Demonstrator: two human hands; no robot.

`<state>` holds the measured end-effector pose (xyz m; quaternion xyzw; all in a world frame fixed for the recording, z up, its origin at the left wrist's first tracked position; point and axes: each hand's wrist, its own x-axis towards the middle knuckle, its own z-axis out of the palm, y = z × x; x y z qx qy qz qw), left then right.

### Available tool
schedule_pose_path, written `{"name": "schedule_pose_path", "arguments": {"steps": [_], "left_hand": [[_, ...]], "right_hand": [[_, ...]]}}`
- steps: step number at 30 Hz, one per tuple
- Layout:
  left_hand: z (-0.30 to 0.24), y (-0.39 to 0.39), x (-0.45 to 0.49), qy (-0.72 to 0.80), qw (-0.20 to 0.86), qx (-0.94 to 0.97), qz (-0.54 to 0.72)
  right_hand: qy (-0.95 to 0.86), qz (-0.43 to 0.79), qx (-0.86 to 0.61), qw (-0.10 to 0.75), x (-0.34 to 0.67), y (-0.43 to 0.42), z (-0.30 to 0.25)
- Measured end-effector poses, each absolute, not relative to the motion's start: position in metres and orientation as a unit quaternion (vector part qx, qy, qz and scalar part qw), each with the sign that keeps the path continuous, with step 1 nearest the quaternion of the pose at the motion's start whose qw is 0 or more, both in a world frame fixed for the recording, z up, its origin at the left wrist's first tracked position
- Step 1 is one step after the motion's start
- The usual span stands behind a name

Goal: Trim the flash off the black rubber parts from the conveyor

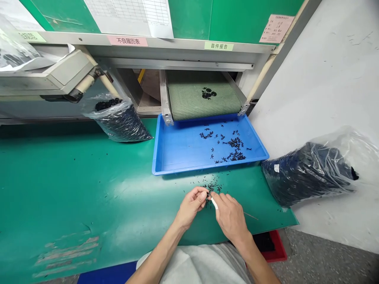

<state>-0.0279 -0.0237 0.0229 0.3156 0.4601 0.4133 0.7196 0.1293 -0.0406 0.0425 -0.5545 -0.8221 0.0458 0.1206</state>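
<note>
Bench inspection: a green bench mat (74, 189), smooth-surfaced, with scuffed pale patches at the near left, spans the station; a woven green mesh conveyor belt (189, 103) in a metal frame ends at the rear of the mat, carrying a small cluster of black pieces; a shallow blue plastic tray (189, 169) sits directly beneath the belt's end, apparently placed to catch what drops from it, and holds scattered black pieces; a clear polythene bag (308, 177), packed with dark material, lies at the right edge of the mat; a second clear polythene bag (124, 126) stands at rear left, its mouth held open under a beige machine housing (68, 69), seemingly to receive material.

Loose black parts (213, 187), thin and elongated, lie strewn just in front of the tray, within easy reach of both hands; the left hand (191, 207) is nearly closed, thumb and fingertips pinched on what appears to be a small black part (208, 195); the right hand (229, 217) has its fingers curled around a short white piece (214, 203), material unclear, its end meeting the left fingertips; a thin pale stick (250, 215) lies on the mat, right of the right hand.
</note>
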Motion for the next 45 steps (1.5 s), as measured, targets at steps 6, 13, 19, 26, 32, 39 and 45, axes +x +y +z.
{"name": "schedule_pose_path", "arguments": {"steps": [6,13,19,26,32,39,45], "left_hand": [[0.010,-0.026,-0.029,0.492,0.674,0.337,0.437],[-0.022,-0.029,-0.029,0.539,0.633,0.342,0.437],[-0.027,-0.025,-0.030,0.495,0.711,0.168,0.469],[-0.012,-0.022,-0.026,0.412,0.750,-0.030,0.516],[-0.006,-0.023,-0.025,0.360,0.771,-0.063,0.522],[-0.002,-0.026,-0.020,0.325,0.783,-0.046,0.529],[-0.002,-0.032,-0.021,0.349,0.787,0.028,0.508]], "right_hand": [[-0.776,0.164,-0.601,0.101,0.112,-0.042,0.032],[-0.643,0.399,-0.640,0.133,0.111,-0.032,0.006],[-0.625,0.434,-0.627,0.169,0.128,-0.028,-0.006],[-0.655,0.386,-0.600,0.246,0.123,-0.032,0.003],[-0.678,0.368,-0.574,0.275,0.109,-0.042,0.015],[-0.736,0.327,-0.548,0.226,0.100,-0.050,0.021],[-0.740,0.304,-0.553,0.231,0.103,-0.053,0.021]]}}
